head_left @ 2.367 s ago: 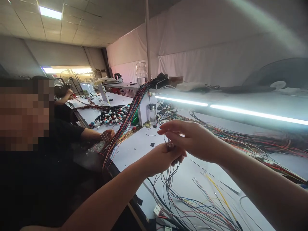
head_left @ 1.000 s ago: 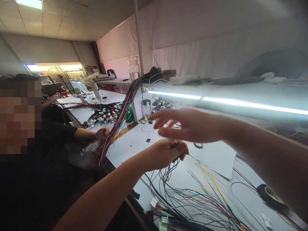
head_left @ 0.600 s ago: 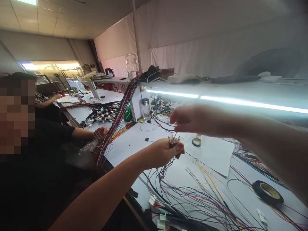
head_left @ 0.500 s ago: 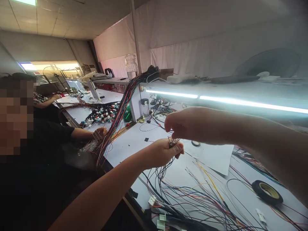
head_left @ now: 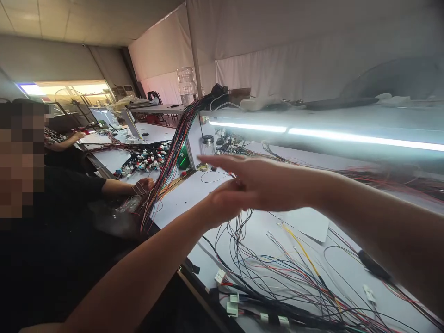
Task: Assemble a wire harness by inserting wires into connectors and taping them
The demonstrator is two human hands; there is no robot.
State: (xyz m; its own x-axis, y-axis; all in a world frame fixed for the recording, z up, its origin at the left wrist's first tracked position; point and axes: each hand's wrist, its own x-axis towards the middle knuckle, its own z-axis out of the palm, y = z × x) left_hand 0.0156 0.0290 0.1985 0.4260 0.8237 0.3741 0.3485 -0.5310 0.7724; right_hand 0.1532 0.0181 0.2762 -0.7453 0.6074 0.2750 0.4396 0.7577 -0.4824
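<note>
Black wires (head_left: 239, 231) hang down from my left hand (head_left: 222, 208), which is closed around them; its fingers and the wire ends are mostly covered. Over it reaches my right hand (head_left: 267, 185), fingers stretched to the left and apart, nothing visible in them. From the hands the wires run down to a wire harness (head_left: 287, 307) lying on the white table (head_left: 204, 263). White connectors (head_left: 220, 276) and a yellow-sleeved wire (head_left: 305, 254) belong to the spread of wires there.
A co-worker in dark clothes (head_left: 69, 199) sits at the left, beside a hanging wire bundle (head_left: 176, 148). A lit shelf (head_left: 312, 115) spans the back. A glass jar (head_left: 208, 145) stands beneath it. Black tape (head_left: 374, 266) is partly behind my right forearm.
My right hand has moved left and down over my left hand, its fingers now extended, covering the wire ends seen before. The view has shifted slightly.
</note>
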